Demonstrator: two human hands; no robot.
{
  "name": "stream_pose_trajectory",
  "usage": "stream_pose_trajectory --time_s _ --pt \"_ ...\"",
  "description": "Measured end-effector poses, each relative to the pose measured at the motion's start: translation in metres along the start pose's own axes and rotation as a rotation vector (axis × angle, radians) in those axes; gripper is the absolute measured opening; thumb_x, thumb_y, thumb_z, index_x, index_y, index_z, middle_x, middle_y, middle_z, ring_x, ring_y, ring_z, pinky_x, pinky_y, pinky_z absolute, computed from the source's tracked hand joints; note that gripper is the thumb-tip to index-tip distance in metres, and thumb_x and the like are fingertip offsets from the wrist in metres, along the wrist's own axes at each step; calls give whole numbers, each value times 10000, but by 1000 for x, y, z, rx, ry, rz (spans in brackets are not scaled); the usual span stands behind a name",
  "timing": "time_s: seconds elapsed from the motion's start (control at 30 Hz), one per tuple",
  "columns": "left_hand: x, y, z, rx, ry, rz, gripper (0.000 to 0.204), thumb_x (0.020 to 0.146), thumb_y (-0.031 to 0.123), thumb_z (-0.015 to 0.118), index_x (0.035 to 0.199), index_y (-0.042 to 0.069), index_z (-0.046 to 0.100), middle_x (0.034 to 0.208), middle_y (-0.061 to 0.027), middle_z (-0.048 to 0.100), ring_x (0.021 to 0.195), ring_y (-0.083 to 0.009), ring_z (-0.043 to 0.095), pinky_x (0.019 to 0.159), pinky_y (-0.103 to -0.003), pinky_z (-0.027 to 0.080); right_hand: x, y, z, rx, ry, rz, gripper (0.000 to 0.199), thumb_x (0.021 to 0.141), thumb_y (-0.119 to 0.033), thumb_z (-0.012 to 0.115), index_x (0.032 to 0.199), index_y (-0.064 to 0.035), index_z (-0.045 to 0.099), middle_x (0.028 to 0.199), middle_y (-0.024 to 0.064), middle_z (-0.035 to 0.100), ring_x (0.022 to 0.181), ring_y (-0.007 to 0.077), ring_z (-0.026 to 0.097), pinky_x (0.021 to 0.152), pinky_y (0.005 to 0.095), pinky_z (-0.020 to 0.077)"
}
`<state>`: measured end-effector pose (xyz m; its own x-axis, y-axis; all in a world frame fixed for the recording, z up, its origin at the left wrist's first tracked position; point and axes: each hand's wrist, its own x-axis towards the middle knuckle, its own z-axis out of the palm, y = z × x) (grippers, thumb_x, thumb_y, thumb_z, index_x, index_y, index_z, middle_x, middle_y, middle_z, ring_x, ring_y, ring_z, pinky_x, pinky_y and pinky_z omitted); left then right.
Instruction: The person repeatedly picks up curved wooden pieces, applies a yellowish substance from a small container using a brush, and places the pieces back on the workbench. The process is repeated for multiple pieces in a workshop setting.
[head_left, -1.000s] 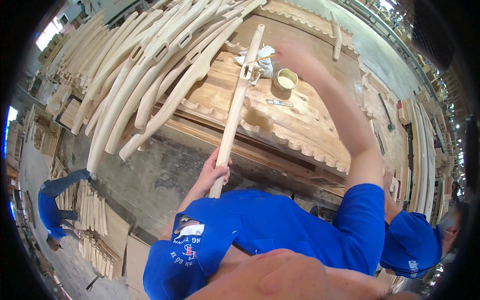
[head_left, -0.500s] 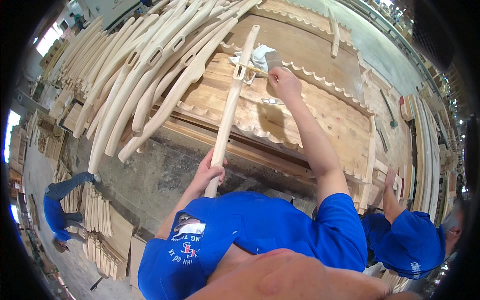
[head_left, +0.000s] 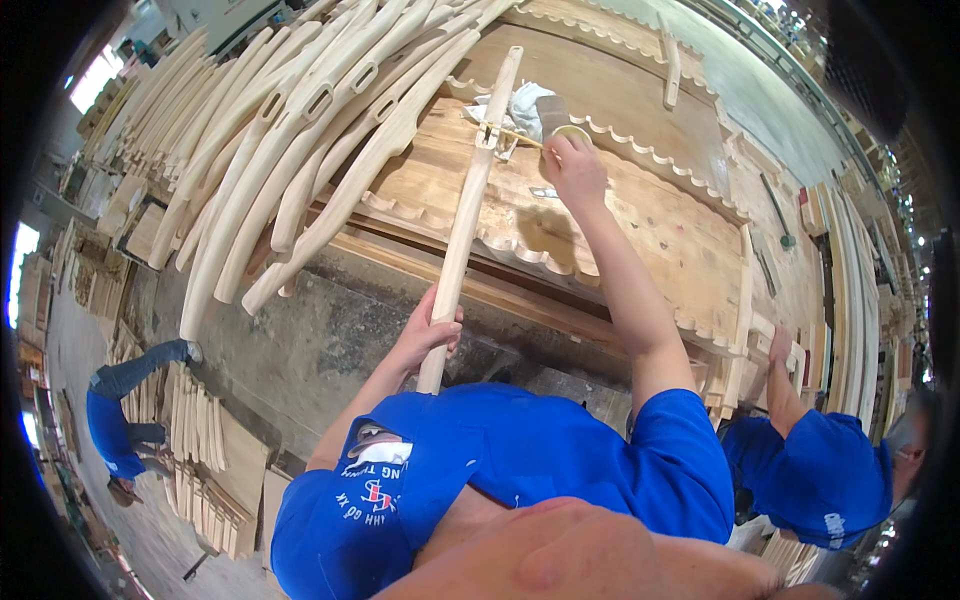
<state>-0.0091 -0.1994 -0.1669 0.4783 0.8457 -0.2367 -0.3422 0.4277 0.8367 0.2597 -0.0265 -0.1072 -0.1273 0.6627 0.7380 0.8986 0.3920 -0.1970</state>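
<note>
My left hand [head_left: 430,333] is wrapped round the lower end of a long pale wooden piece [head_left: 465,228], which slants up and away over the bench. Near its far end is a slot [head_left: 487,134]. My right hand [head_left: 577,172] pinches a thin yellowish stick [head_left: 520,137] whose far tip is at that slot. Just beyond my right fingers are a grey flat piece [head_left: 551,112] and a round yellowish thing, partly hidden by the hand. A crumpled white cloth [head_left: 524,106] lies behind the wooden piece. A small flat metallic piece [head_left: 543,192] rests on the bench board.
Many curved, slotted wooden pieces [head_left: 300,140] are heaped at the left. The wooden bench [head_left: 650,225] has scalloped strips along it. One co-worker [head_left: 810,465] stands at the right with a hand on the bench's end; another [head_left: 115,420] bends over stacked wood at the lower left.
The wooden piece and my left hand have shifted slightly right and up. My right hand has turned a little, bringing the round yellowish thing into sight beside it.
</note>
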Motion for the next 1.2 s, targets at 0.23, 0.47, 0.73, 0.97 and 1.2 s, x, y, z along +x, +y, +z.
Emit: stream_pose_trajectory --time_s 0.23,0.47,0.73,0.97,1.2 --pt "5 -7 -6 -43 -79 15 865 749 -25 563 1444 172 88 904 -70 479 566 -136 533 456 -265 476 -46 -33 -26 8 79 14 152 716 -60 640 852 -101 588 813 48 571 753 242 552 639 339 469" --pt "9 1 22 166 -240 98 888 772 -37 520 1439 236 1 938 -86 458 581 -152 539 470 -295 493 -159 -56 -126 481 588 774 73 841 -26 595 909 -46 578 843 -3 561 776 71 516 666 208 430" --pt "35 -73 186 55 -602 102 860 787 7 550 1439 172 15 1026 -87 447 626 -116 512 506 -258 461 -240 -32 -280 283 968 658 161 831 40 588 980 -4 545 878 21 542 778 83 498 681 197 416" --pt "48 -165 344 -157 -530 53 710 784 -13 529 1369 73 135 873 -75 485 596 -126 516 475 -269 461 -294 -74 -381 46 1134 782 107 831 13 584 920 -27 540 739 20 529 584 54 423 493 169 314" --pt "81 -233 416 -105 -300 158 729 777 32 540 1375 61 126 1082 -134 494 822 -189 547 696 -299 483 -352 -82 -426 18 1193 832 95 852 -34 589 922 -32 523 773 38 550 582 47 421 467 169 314"
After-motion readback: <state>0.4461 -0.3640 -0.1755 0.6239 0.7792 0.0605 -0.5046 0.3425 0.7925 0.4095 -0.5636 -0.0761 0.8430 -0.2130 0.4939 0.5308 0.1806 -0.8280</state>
